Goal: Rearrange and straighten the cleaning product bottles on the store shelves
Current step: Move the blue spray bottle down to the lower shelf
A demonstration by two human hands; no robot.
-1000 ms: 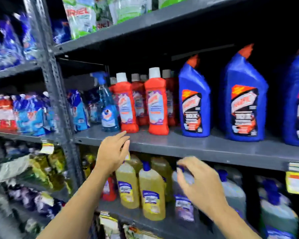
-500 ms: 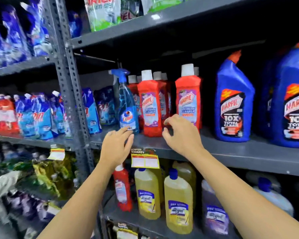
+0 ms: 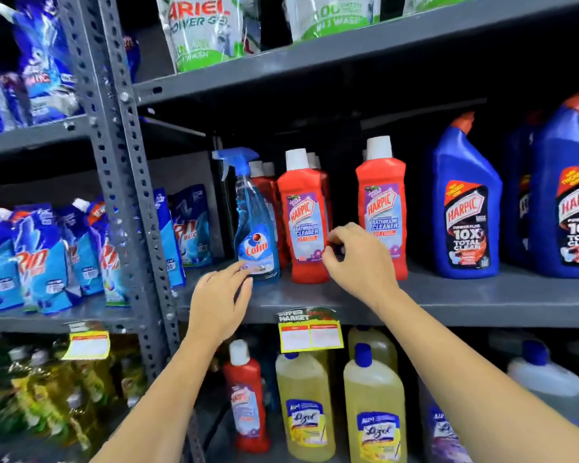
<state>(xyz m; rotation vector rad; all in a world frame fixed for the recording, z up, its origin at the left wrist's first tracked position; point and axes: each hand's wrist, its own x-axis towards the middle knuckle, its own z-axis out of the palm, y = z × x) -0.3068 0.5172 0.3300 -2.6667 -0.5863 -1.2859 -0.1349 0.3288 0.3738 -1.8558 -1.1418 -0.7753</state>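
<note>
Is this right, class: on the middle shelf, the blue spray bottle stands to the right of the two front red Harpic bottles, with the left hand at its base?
No. The head view shows the blue spray bottle standing left of the red Harpic bottles, not right. The left hand is indeed at its base.

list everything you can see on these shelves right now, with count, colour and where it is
spray bottle: 1, blue, middle shelf, left end
red bathroom cleaner bottles: 2 in front, more behind, middle shelf
blue toilet cleaner bottles: 2 in front, more behind, middle shelf right
yellow bottles: at least 3, lower shelf
red bottle: 1, lower shelf
blue pouches: many, left bay
green-white pouches: several, top shelf
price tag: yellow, shelf edge
left hand: open, at spray bottle base
right hand: fingers curled, between red bottles
</note>
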